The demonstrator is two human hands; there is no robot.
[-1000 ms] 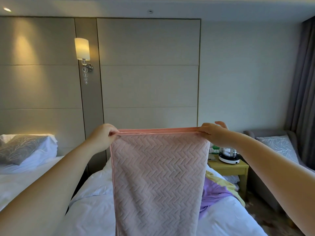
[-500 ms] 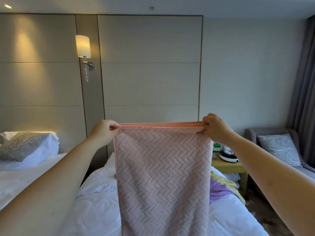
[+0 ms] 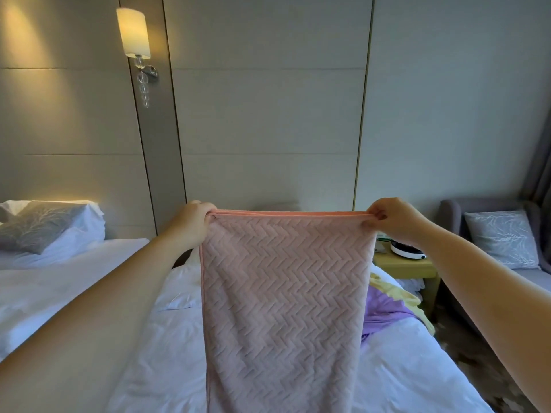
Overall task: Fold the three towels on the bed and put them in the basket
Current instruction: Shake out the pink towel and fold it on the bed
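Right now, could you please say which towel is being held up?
The pink towel, held aloft; the purple towel and yellow towel lie on the bed.

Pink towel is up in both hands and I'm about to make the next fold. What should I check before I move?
1. Grip of left hand on the pink towel: ok, fingers curl round one top corner.
2. Grip of right hand: ok, it pinches the other top corner.
3. Top edge level: ok, it runs straight between the hands.
4. Bottom edge hanging free: cannot tell, it runs out of the picture.
5. Room on the bed to lay it down: ok on the left side; the purple towel and yellow towel lie on the right.
6. Basket within reach: cannot tell, not in view.
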